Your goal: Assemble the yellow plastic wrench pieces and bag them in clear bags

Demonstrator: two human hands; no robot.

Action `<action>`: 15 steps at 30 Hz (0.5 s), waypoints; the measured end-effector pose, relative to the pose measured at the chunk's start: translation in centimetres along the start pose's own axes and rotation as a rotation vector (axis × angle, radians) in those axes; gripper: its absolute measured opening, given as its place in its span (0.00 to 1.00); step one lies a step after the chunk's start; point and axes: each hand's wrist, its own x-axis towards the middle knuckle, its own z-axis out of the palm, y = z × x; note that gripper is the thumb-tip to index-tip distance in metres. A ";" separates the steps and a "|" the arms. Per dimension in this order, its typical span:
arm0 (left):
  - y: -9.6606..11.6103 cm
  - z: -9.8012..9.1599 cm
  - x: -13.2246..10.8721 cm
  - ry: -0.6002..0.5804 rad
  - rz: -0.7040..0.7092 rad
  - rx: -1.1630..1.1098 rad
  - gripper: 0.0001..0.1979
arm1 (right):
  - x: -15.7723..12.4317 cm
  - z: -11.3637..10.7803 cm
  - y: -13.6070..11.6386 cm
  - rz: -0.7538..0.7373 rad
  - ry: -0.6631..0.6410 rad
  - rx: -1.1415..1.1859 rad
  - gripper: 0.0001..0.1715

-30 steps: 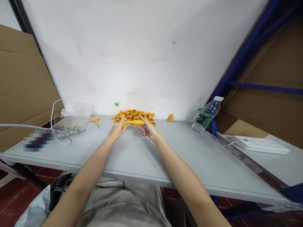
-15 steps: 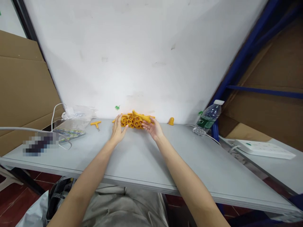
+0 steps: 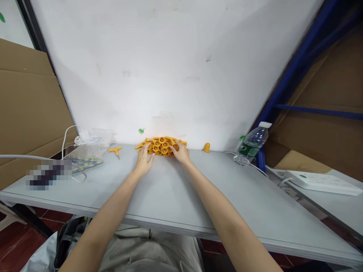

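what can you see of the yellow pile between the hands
The pile is a stack of many orange-yellow pieces, plastic by their look. Round, hollow, cup-like ends face the person; slender parts stick out behind and at the left. It lies near the back of the grey table, by the white wall. The left hand and right hand flank it, fingertips seemingly touching it.

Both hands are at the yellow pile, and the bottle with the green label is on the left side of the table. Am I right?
Not quite: the head view shows the bottle on the right side of the table. The left hand and right hand are indeed at the yellow pile.
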 end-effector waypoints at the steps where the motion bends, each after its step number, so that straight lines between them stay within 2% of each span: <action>1: 0.0 0.0 0.0 -0.005 -0.004 -0.003 0.25 | 0.0 0.0 0.2 -0.013 -0.035 -0.071 0.21; 4: 0.1 0.0 -0.1 -0.026 -0.022 -0.009 0.25 | 0.4 -0.7 1.0 -0.046 -0.058 -0.194 0.25; 8: 0.4 -0.1 -0.1 -0.053 -0.028 -0.018 0.24 | 1.7 -3.1 3.1 -0.023 0.045 -0.269 0.27; 12: 0.5 0.0 -0.2 -0.063 -0.019 -0.018 0.23 | 2.5 -5.7 6.0 0.178 0.100 -0.412 0.29; 15: 0.5 0.1 -0.2 -0.067 -0.011 -0.014 0.22 | 2.7 -6.9 7.9 0.306 0.070 -0.516 0.30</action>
